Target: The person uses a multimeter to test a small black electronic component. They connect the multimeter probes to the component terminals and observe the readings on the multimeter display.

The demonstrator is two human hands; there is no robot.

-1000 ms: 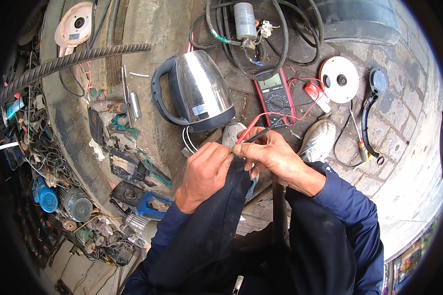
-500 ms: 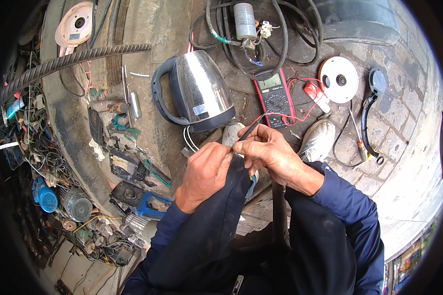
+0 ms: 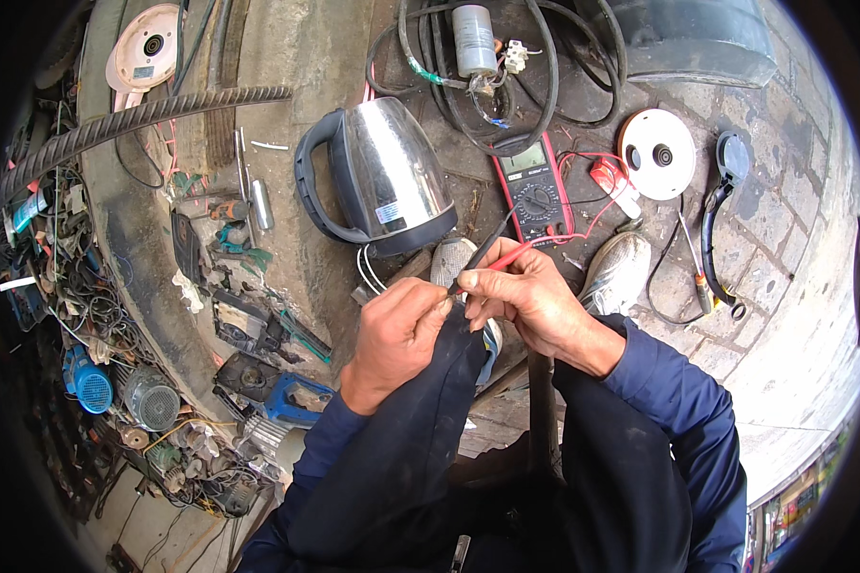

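Above my knees, both hands meet with fingertips close together. My right hand (image 3: 545,310) is closed around a red test probe (image 3: 500,265) and a black test probe (image 3: 485,250), whose tips point toward my left fingers. My left hand (image 3: 392,332) pinches something small that the fingers hide. Leads run from the probes to a red and black multimeter (image 3: 537,199) lying just beyond. Left of the meter, an electric kettle (image 3: 401,162) with a steel body and dark handle lies tilted; white wires (image 3: 368,270) hang beneath its base.
To the right lie a round white kettle base (image 3: 657,158), a screwdriver (image 3: 702,286) and a black handle strip (image 3: 712,220). Beyond are a coiled black cable (image 3: 545,105) and a grey capacitor (image 3: 474,43). A ribbed steel bar (image 3: 153,113) and piled scrap parts (image 3: 153,396) are on the left.
The red probe has swung into view across my right fingers, its tip now near my left fingertips beside the black one. My left hand stays almost in place.
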